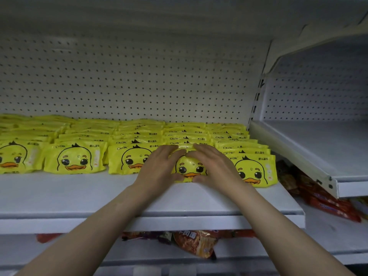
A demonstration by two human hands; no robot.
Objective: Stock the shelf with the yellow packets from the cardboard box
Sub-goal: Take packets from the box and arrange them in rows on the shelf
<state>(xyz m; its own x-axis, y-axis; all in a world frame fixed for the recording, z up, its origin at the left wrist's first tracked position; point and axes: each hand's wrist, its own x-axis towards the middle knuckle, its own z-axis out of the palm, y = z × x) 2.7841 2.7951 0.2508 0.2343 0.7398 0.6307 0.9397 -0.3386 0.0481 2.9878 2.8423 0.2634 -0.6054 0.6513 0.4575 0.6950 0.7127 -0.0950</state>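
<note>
Both hands hold one yellow packet (189, 169) standing upright on the shelf (83, 193). The left hand (157, 168) grips its left side, fingers curled over the top edge and thumb under the bottom. The right hand (214, 166) grips the right side the same way. The packet stands at the front of a row (185, 136), between neighbouring front packets (127, 159) and (256, 170). More rows fill the shelf to the left, against the pegboard (139, 76). Red snack bags (199, 244) lie on the shelf below.
</note>
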